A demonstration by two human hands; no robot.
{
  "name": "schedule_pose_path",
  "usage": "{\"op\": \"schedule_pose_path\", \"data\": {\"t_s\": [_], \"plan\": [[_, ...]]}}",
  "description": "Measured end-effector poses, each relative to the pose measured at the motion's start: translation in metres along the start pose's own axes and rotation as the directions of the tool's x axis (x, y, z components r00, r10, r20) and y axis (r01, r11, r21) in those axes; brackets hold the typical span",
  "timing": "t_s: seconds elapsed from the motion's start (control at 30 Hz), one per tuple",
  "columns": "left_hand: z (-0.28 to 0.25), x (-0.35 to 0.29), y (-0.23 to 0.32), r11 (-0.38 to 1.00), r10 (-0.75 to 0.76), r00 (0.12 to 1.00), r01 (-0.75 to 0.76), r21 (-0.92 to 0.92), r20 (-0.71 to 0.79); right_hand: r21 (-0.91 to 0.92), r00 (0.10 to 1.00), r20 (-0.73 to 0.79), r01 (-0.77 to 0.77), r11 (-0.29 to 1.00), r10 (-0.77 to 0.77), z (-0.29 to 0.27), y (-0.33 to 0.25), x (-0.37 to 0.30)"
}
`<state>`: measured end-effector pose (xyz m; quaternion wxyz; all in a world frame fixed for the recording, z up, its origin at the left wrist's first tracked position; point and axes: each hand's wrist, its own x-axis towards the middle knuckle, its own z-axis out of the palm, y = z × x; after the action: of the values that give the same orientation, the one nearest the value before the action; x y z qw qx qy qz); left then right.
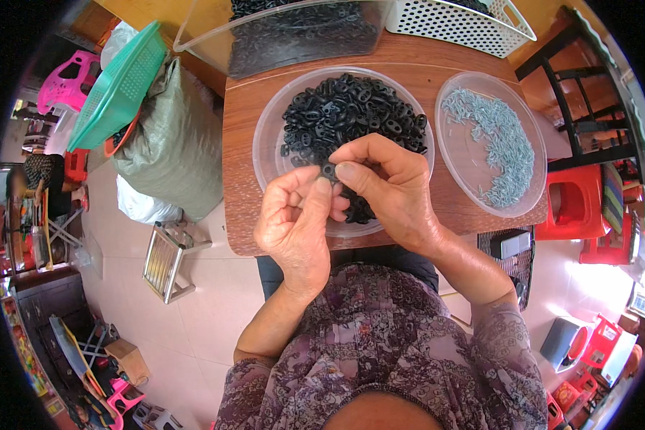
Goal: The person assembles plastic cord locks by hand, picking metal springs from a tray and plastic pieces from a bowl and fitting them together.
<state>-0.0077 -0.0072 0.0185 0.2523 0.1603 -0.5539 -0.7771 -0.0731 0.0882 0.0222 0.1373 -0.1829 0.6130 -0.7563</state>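
- One small black piece with holes in it (pixel 327 171) sits between my two hands, right at the fingertips, above the near part of the heap.
- My right hand (pixel 393 188) pinches the piece from its right side, thumb and forefinger nearly closed together on it.
- My left hand (pixel 294 223) meets it from the left, thumb and forefinger tips drawn close at its edge, the other fingers loosely curled; how firmly they grip I cannot tell.
- Beneath and beyond both hands, a heap of black oval pieces with holes (pixel 362 107) fills much of a round, clear plastic tray (pixel 266 140).
- To the right of my right hand, well apart from it, slender pale blue-grey pieces (pixel 507 147) lie scattered in a second clear round tray (pixel 464 159).
- Under both trays is a brown wood-grain tabletop (pixel 241 190).
- Farther out ahead of my hands stand a clear rectangular bin of black pieces (pixel 301 39) and a white perforated plastic basket (pixel 448 30).
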Motion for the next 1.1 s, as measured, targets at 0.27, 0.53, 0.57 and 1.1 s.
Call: {"op": "schedule_pose_path", "data": {"t_s": [0.27, 0.53, 0.57, 1.1], "plan": [[0.0, 0.0, -0.006, 0.999, 0.036, 0.999, -0.035, -0.016, 0.024, -0.054, 0.997, -0.01, 0.071, 0.996, -0.072, 0.001, 0.004, -0.003], [0.001, 0.001, -0.003, 1.0, -0.008, 0.995, 0.007, 0.007, 0.096, -0.181, 0.984, 0.066, 0.177, 0.967, -0.168, -0.007, 0.01, -0.003], [0.002, 0.001, -0.003, 0.999, -0.031, 0.996, 0.032, -0.01, 0.084, -0.254, 0.969, 0.075, 0.248, 0.935, -0.236, -0.008, 0.011, -0.003], [0.009, 0.004, 0.0, 0.988, -0.11, 0.994, 0.11, -0.112, -0.001, -0.607, 0.842, 0.18, 0.502, 0.616, -0.508, -0.012, 0.011, -0.009]]}}
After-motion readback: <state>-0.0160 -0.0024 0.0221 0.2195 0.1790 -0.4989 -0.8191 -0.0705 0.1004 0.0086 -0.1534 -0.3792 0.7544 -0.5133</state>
